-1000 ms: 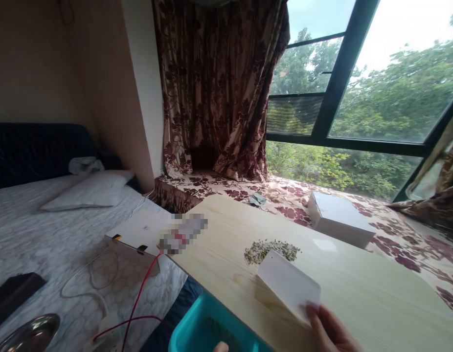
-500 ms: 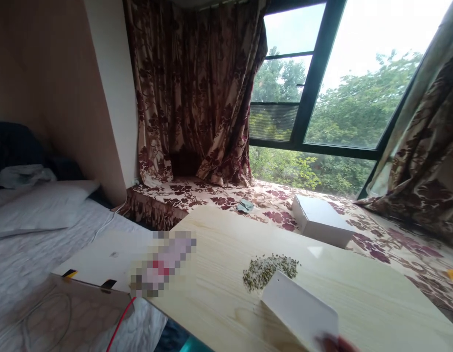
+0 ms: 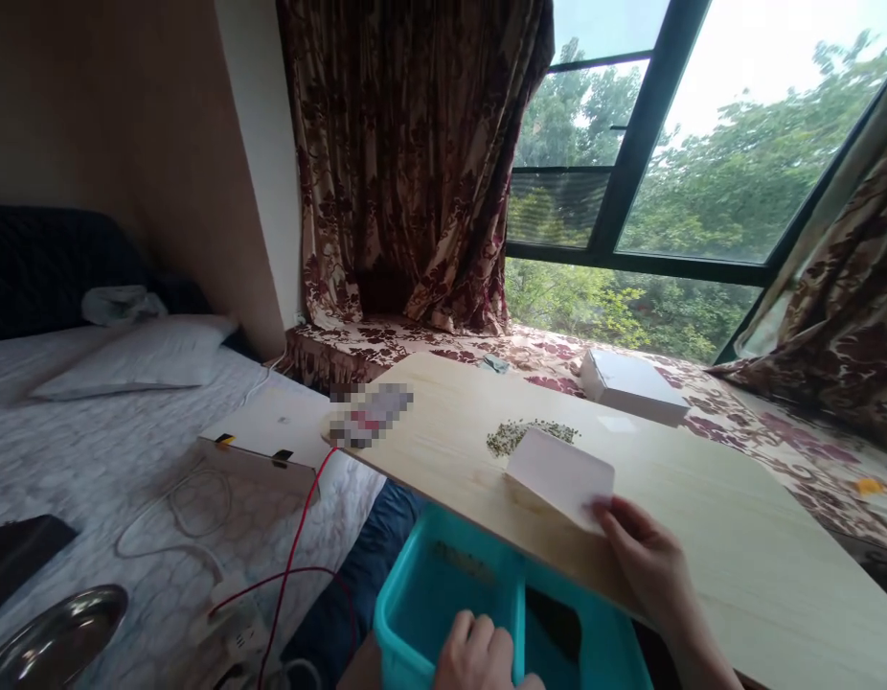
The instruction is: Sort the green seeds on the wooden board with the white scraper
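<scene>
My right hand (image 3: pixel 648 561) pinches the near right corner of a flat white scraper (image 3: pixel 562 474) with rounded corners. The scraper is tilted over the pale wooden table (image 3: pixel 709 537), its far edge at a pile of small green and whitish grains (image 3: pixel 511 436), part of which it hides. Below the table's near edge sits a turquoise bin (image 3: pixel 404 575) with a divider. At its near side my left hand (image 3: pixel 483 656) is closed, fingers curled over the bin; the exact grip spot is hidden. Dark material shows in the bin's right compartment.
A blurred-out object (image 3: pixel 372 417) lies at the table's left end. A white box (image 3: pixel 634 383) stands on the window seat. On the bed are a flat carton (image 3: pixel 263 431), a metal bowl (image 3: pixel 59 637) and a power strip (image 3: pixel 238 623); a red cord (image 3: pixel 300 532) hangs near the bin.
The view has tilted down, bringing the turquoise bin and my left hand into sight. My right hand still holds the scraper beside the grains and now shows more fully.
</scene>
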Tool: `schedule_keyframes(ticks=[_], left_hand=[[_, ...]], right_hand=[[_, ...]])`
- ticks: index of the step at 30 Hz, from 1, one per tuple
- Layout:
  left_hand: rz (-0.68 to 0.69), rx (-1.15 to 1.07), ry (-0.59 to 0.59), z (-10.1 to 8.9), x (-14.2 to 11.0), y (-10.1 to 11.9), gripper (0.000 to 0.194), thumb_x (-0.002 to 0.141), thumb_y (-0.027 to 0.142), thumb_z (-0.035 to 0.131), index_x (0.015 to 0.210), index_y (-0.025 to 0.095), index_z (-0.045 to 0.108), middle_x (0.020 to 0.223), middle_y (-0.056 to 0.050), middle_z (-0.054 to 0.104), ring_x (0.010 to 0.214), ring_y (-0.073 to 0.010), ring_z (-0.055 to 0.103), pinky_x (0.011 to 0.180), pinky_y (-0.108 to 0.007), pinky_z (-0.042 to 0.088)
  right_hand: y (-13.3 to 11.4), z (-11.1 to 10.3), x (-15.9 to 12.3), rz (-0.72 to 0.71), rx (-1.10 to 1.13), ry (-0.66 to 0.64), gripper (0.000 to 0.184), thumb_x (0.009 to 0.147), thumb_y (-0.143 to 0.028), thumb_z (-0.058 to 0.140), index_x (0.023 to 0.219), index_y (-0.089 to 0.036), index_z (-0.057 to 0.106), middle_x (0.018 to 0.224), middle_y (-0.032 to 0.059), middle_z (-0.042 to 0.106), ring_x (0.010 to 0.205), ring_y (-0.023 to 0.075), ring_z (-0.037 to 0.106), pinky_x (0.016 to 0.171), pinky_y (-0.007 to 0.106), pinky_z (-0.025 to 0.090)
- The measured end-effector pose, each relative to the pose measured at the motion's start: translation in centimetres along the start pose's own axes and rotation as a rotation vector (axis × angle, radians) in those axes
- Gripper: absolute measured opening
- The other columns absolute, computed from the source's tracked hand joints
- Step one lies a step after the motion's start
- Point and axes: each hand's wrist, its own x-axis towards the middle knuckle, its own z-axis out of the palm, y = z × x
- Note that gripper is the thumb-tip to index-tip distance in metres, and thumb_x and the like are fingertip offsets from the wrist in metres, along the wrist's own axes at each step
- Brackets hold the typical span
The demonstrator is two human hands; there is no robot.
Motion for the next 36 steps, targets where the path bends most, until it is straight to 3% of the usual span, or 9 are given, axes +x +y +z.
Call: schedule_keyframes(ticks=[4, 7, 15, 18, 23, 27, 32, 34, 36], left_hand=[[0.153, 0.055, 0.044, -0.3, 1.9, -0.7, 0.018, 0.077, 0.025, 0.065, 0.061, 0.023, 0.056, 0.059, -0.001, 0.052, 0.060, -0.0192, 0.049, 0.052, -0.031, 0.025], [0.196, 0.075, 0.072, 0.1, 3.1, -0.8, 0.019, 0.076, 0.025, 0.065, 0.059, 0.022, 0.056, 0.056, 0.000, 0.050, 0.057, -0.0180, 0.048, 0.053, -0.030, 0.024], [0.085, 0.104, 0.035, 2.5, 4.2, 0.0, 0.020, 0.071, 0.033, 0.068, 0.058, 0.020, 0.061, 0.051, -0.003, 0.053, 0.053, -0.0199, 0.048, 0.055, -0.032, 0.036], [0.134, 0.114, 0.001, 1.7, 4.3, -0.5, 0.020, 0.077, 0.033, 0.064, 0.061, 0.020, 0.062, 0.052, -0.002, 0.054, 0.053, -0.0193, 0.048, 0.067, -0.036, 0.041], [0.252, 0.112, -0.070, -1.0, 4.2, -0.5, 0.014, 0.082, 0.030, 0.062, 0.069, 0.024, 0.065, 0.063, -0.002, 0.059, 0.064, -0.0206, 0.054, 0.083, -0.043, 0.038], [0.255, 0.123, -0.138, -2.9, 4.5, 0.0, 0.014, 0.081, 0.035, 0.064, 0.075, 0.023, 0.067, 0.071, -0.006, 0.063, 0.073, -0.0251, 0.057, 0.086, -0.049, 0.037], [0.314, 0.112, -0.193, -4.0, 5.0, -0.4, 0.014, 0.083, 0.035, 0.064, 0.078, 0.023, 0.069, 0.073, -0.006, 0.066, 0.074, -0.0243, 0.057, 0.087, -0.049, 0.037], [0.329, 0.110, -0.202, -4.2, 5.0, -0.6, 0.014, 0.086, 0.032, 0.061, 0.078, 0.024, 0.069, 0.072, -0.006, 0.066, 0.073, -0.0236, 0.057, 0.087, -0.048, 0.037], [0.343, 0.107, -0.207, -4.2, 5.0, -0.7, 0.015, 0.088, 0.030, 0.060, 0.078, 0.025, 0.070, 0.072, -0.006, 0.066, 0.071, -0.0229, 0.057, 0.085, -0.047, 0.038]], right_hand=[[0.1, -0.2, 0.2, -0.022, 0.015, 0.039, 0.026, 0.057, -0.039, 0.067, 0.073, -0.021, 0.076, 0.080, 0.0042, 0.077, 0.078, 0.0254, 0.070, 0.066, 0.027, 0.055], [0.1, -0.4, 0.3, 0.009, 0.035, 0.037, 0.027, 0.054, -0.040, 0.068, 0.072, -0.021, 0.076, 0.079, 0.0038, 0.077, 0.079, 0.0258, 0.071, 0.067, 0.026, 0.055], [-0.4, -0.2, 0.1, 0.061, 0.014, 0.045, 0.025, 0.048, -0.039, 0.070, 0.066, -0.022, 0.075, 0.078, 0.0032, 0.077, 0.083, 0.0268, 0.070, 0.067, 0.023, 0.055], [-0.6, -0.2, 0.1, 0.053, 0.014, 0.029, 0.024, 0.048, -0.040, 0.070, 0.065, -0.023, 0.075, 0.076, 0.0030, 0.077, 0.080, 0.0260, 0.070, 0.065, 0.022, 0.055], [-0.6, -0.2, -0.2, 0.031, 0.036, -0.003, 0.022, 0.048, -0.038, 0.072, 0.063, -0.023, 0.075, 0.072, 0.0025, 0.077, 0.074, 0.0240, 0.070, 0.063, 0.021, 0.055], [-0.3, 0.0, -0.5, -0.002, 0.058, -0.092, 0.021, 0.048, -0.038, 0.075, 0.062, -0.023, 0.075, 0.070, 0.0024, 0.076, 0.069, 0.0221, 0.069, 0.060, 0.020, 0.055], [-0.1, -0.3, -0.9, 0.025, 0.109, -0.240, 0.028, 0.046, -0.042, 0.080, 0.062, -0.021, 0.076, 0.066, 0.0039, 0.075, 0.060, 0.0208, 0.068, 0.054, 0.022, 0.055], [0.1, -0.5, -0.8, 0.055, 0.128, -0.200, 0.032, 0.047, -0.044, 0.080, 0.066, -0.019, 0.076, 0.067, 0.0043, 0.075, 0.058, 0.0197, 0.066, 0.052, 0.022, 0.054], [0.2, -0.7, -0.5, 0.072, 0.150, -0.081, 0.037, 0.049, -0.045, 0.080, 0.073, -0.018, 0.077, 0.067, 0.0039, 0.075, 0.055, 0.0181, 0.064, 0.049, 0.022, 0.053]])
